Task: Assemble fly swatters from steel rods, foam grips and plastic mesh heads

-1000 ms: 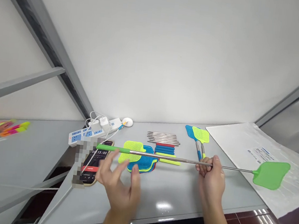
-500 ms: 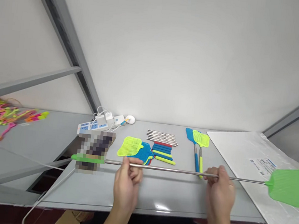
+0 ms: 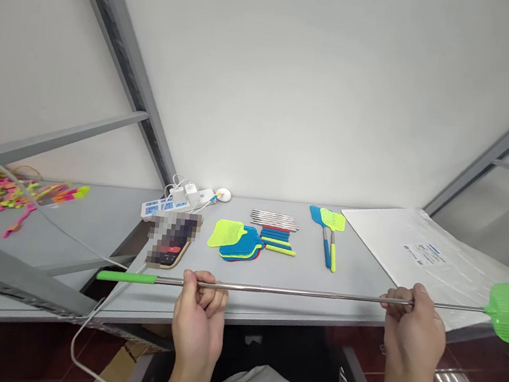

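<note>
Left hand (image 3: pixel 199 313) clamped on the metal rod of the green fly swatter (image 3: pixel 298 293) near its handle, right hand (image 3: pixel 414 322) clamped on the rod nearer the head, swatter held level in front of the pile of swatter heads (image 3: pixel 242 243). Just right of that pile: loose handles (image 3: pixel 277 235), with metal rods (image 3: pixel 274 219) at its back right. Farther right of it, blue swatter (image 3: pixel 326 248), yellow-green swatter (image 3: pixel 334 220), then white package (image 3: pixel 396 238); left of it, phone (image 3: pixel 169 255), power strip (image 3: pixel 151 210) behind left.
</note>
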{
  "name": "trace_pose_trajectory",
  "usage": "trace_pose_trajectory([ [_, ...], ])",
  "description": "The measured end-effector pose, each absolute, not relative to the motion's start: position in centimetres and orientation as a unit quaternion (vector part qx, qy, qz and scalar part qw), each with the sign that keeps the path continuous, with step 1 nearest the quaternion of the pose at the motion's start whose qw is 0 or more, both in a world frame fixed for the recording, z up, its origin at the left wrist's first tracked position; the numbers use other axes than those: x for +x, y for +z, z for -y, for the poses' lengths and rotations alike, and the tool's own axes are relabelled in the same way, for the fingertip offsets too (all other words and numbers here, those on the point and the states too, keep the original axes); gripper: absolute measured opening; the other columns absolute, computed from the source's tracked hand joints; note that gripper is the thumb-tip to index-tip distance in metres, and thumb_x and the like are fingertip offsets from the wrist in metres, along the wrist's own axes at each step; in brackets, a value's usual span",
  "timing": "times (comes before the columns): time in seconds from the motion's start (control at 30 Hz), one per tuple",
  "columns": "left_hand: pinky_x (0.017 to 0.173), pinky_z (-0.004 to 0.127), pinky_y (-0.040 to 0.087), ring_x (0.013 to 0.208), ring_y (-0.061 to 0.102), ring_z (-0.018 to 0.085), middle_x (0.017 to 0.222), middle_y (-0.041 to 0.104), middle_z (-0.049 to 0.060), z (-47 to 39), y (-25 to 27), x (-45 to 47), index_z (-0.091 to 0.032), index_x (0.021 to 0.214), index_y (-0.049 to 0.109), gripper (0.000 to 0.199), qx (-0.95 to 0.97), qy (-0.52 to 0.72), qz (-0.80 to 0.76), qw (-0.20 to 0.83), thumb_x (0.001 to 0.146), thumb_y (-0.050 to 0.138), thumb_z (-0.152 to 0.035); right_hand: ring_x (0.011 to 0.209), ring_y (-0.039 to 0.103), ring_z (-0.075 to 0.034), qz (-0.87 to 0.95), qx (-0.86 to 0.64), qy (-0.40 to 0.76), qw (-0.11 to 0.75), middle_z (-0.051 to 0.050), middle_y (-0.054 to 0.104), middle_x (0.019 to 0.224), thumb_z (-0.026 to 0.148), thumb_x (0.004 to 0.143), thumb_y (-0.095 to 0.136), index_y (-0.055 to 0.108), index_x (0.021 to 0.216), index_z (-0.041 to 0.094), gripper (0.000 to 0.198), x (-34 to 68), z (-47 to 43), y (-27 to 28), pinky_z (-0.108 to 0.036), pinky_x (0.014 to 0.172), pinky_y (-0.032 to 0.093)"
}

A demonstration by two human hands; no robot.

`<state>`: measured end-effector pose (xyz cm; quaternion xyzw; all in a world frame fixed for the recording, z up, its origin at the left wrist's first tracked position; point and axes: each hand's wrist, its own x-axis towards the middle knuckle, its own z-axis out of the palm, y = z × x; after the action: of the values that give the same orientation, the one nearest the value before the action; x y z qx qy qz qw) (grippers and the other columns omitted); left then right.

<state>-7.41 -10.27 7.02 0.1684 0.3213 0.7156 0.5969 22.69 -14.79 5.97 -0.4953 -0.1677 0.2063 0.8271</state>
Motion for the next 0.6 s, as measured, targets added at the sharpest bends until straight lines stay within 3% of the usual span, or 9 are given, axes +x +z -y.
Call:
trace_pose_trajectory([
  [0.13, 0.042, 0.020, 0.024, 0.041, 0.022, 0.004, 0.052, 0.022, -0.010, 11.9, 6.1, -8.6, -0.016, 0.077, 0.060, 0.027, 0.159, 0.672, -0.299, 0.659, 0.088, 0.066, -0.040, 0.047, 0.033, -0.010, 0.145, -0.480, 0.187, 0.845, 0.007, 0.029, 0.049, 0.027, 0.087, 0.056, 0.033, 0.055, 0.022, 0.040, 23.2, 16.8, 5.8, -0.028, 0.051, 0.037],
  [0.27, 0.042, 0.020, 0.027, 0.040, 0.026, 0.005, 0.050, 0.028, -0.009, 12.2, 7.0, -10.8, -0.017, 0.077, 0.060, 0.027, 0.185, 0.683, -0.277, 0.650, 0.090, 0.061, -0.041, 0.045, 0.028, -0.009, 0.140, -0.460, 0.170, 0.860, 0.008, 0.027, 0.049, 0.033, 0.090, 0.050, 0.031, 0.058, 0.022, 0.039, 23.0, 18.3, 6.0, -0.028, 0.050, 0.037],
  [0.37, 0.042, 0.019, 0.027, 0.038, 0.026, 0.004, 0.048, 0.028, -0.009, 12.3, 7.8, -10.7, -0.017, 0.076, 0.060, 0.028, 0.214, 0.691, -0.288, 0.627, 0.091, 0.061, -0.041, 0.046, 0.036, -0.010, 0.161, -0.449, 0.181, 0.860, 0.007, 0.038, 0.053, 0.042, 0.094, 0.045, 0.045, 0.065, 0.022, 0.035, 21.1, 18.4, 6.2, -0.028, 0.053, 0.040],
  [0.5, 0.041, 0.018, 0.023, 0.040, 0.027, 0.002, 0.052, 0.031, -0.010, 13.1, 7.5, -8.0, -0.016, 0.081, 0.061, 0.030, 0.233, 0.666, -0.286, 0.648, 0.087, 0.067, -0.045, 0.055, 0.051, -0.012, 0.248, -0.441, 0.285, 0.814, 0.002, 0.057, 0.065, 0.051, 0.089, 0.055, 0.062, 0.082, 0.021, 0.031, 15.8, 17.6, 6.4, -0.028, 0.055, 0.043],
  [0.6, 0.042, 0.018, 0.025, 0.041, 0.030, 0.003, 0.055, 0.035, -0.009, 14.0, 7.0, -6.0, -0.015, 0.085, 0.063, 0.029, 0.248, 0.649, -0.281, 0.663, 0.086, 0.068, -0.044, 0.048, 0.048, -0.012, 0.311, -0.434, 0.394, 0.748, 0.003, 0.052, 0.054, 0.051, 0.087, 0.060, 0.063, 0.077, 0.019, 0.034, 12.3, 17.3, 6.2, -0.028, 0.050, 0.042],
])
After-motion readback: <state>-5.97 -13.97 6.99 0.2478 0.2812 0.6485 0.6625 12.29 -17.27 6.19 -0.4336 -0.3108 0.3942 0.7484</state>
